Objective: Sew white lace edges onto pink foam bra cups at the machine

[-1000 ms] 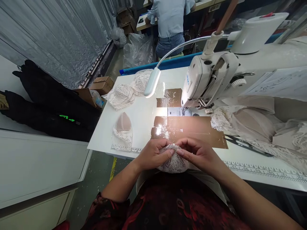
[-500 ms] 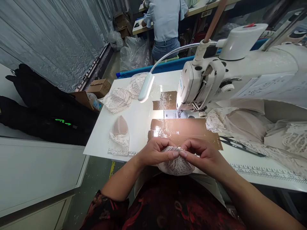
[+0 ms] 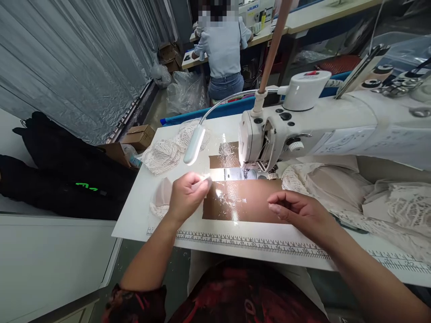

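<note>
My left hand [image 3: 189,196] is raised over the left part of the white table, its fingers closed on a whitish bit of fabric [image 3: 204,180]. Most of that piece is hidden by the fingers. Behind the hand lies a beige bra cup [image 3: 163,192] with lace at its lower edge, partly covered from view. My right hand [image 3: 299,210] hovers over the right end of the brown taped sheet [image 3: 249,204], fingers loosely curled, thumb and forefinger a little apart, nothing seen between them. The sewing machine [image 3: 257,139] stands just beyond, its needle area lit.
Lace cups [image 3: 163,154] lie at the table's far left, below the lamp head [image 3: 194,144]. Heaped lace and beige cups [image 3: 336,184] fill the right side. A printed ruler [image 3: 235,242] runs along the front edge. A co-worker [image 3: 222,54] sits beyond.
My hands have parted: the left went up and left, the right moved right. The lace cup both hands pinched at the table's front edge no longer shows there. The view has shifted too.
</note>
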A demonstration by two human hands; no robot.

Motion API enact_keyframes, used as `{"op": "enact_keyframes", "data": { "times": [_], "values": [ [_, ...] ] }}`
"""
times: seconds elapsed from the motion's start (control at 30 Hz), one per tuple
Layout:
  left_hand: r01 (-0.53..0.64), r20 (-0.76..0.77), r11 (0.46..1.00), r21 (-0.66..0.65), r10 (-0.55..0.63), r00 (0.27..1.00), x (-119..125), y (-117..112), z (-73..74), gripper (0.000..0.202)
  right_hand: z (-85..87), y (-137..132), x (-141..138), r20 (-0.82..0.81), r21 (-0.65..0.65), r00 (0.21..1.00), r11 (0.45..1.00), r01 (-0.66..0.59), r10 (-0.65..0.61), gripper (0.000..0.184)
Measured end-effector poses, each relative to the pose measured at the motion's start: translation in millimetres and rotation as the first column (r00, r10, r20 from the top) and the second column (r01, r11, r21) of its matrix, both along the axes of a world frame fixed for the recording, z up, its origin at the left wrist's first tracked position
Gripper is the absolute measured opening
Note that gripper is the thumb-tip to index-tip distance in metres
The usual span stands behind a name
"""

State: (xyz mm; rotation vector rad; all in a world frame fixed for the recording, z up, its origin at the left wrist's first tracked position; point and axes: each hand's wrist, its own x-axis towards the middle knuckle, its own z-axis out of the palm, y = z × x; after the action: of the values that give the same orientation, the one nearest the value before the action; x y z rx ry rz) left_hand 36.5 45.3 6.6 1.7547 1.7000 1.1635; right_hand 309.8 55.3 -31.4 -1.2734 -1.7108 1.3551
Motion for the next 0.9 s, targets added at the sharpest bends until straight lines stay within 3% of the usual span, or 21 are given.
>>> {"op": "enact_keyframes", "data": {
  "times": [0.03,0.1,0.17,0.27,0.33,0.43,0.53,0.57,0.63,0.67,0.7,0.77,0.8,0.83,0.9],
  "values": [
    [0.028,-0.172,0.998,0.061,-0.017,0.985,7.1,9.4,-3.8,0.025,1.8,3.8,2.3,0.044,0.031,0.999,1.0,-0.001,0.0,0.029],
    [0.155,-0.491,0.984,0.085,-0.094,0.866,29.6,28.1,-19.5,0.019,6.4,13.4,2.6,0.141,0.098,0.989,0.994,-0.049,0.035,0.027],
    [0.235,-0.682,0.968,-0.085,-0.229,0.694,55.4,41.8,-39.4,0.015,10.4,24.5,-1.4,0.253,0.146,0.964,0.982,-0.118,0.078,0.024],
    [0.275,-0.7,0.947,-0.169,-0.312,0.643,84.0,45.6,-61.1,0.02,10.2,38.7,-11.1,0.42,0.185,0.902,0.964,-0.189,0.097,0.024],
    [0.291,-0.696,0.94,-0.179,-0.33,0.637,92.4,39.0,-64.7,0.024,4.8,43.1,-18.1,0.484,0.228,0.869,0.945,-0.235,0.1,0.027],
    [0.312,-0.702,0.93,-0.193,-0.353,0.618,92.3,25.9,-53.7,0.024,-6.8,42.1,-27.4,0.58,0.293,0.807,0.895,-0.336,0.113,0.035],
    [0.347,-0.666,0.896,-0.278,-0.44,0.602,79.9,18.2,-27.4,0.025,-15.0,37.4,-32.8,0.718,0.293,0.691,0.862,-0.413,0.086,0.035],
    [0.387,-0.597,0.848,-0.362,-0.53,0.603,73.7,17.7,-17.3,0.028,-16.3,36.1,-33.5,0.753,0.293,0.655,0.854,-0.429,0.071,0.033],
    [0.56,-0.302,0.639,-0.527,-0.757,0.579,60.3,19.6,-0.6,0.039,-17.2,34.5,-33.8,0.794,0.305,0.606,0.835,-0.459,0.044,0.032],
    [0.63,-0.18,0.565,-0.533,-0.803,0.568,54.3,21.7,3.9,0.04,-17.2,34.0,-33.5,0.805,0.311,0.592,0.826,-0.47,0.033,0.032],
    [0.664,-0.121,0.565,-0.49,-0.799,0.589,49.4,24.2,4.7,0.04,-17.0,33.6,-33.3,0.813,0.315,0.582,0.819,-0.48,0.028,0.033],
    [0.632,-0.165,0.704,-0.325,-0.7,0.695,44.0,29.6,-5.2,0.034,-16.4,32.8,-33.1,0.824,0.32,0.566,0.81,-0.491,0.017,0.033],
    [0.585,-0.225,0.781,-0.217,-0.624,0.749,43.3,32.2,-15.1,0.031,-16.1,32.4,-33.3,0.83,0.321,0.558,0.809,-0.493,0.011,0.033],
    [0.551,-0.283,0.824,-0.131,-0.563,0.776,43.6,34.4,-27.0,0.029,-15.7,32.0,-33.7,0.836,0.319,0.549,0.809,-0.494,0.006,0.034],
    [0.572,-0.361,0.82,-0.041,-0.545,0.756,45.1,38.1,-51.8,0.031,-14.8,31.3,-34.9,0.848,0.314,0.53,0.81,-0.496,-0.004,0.036]
  ]
}}
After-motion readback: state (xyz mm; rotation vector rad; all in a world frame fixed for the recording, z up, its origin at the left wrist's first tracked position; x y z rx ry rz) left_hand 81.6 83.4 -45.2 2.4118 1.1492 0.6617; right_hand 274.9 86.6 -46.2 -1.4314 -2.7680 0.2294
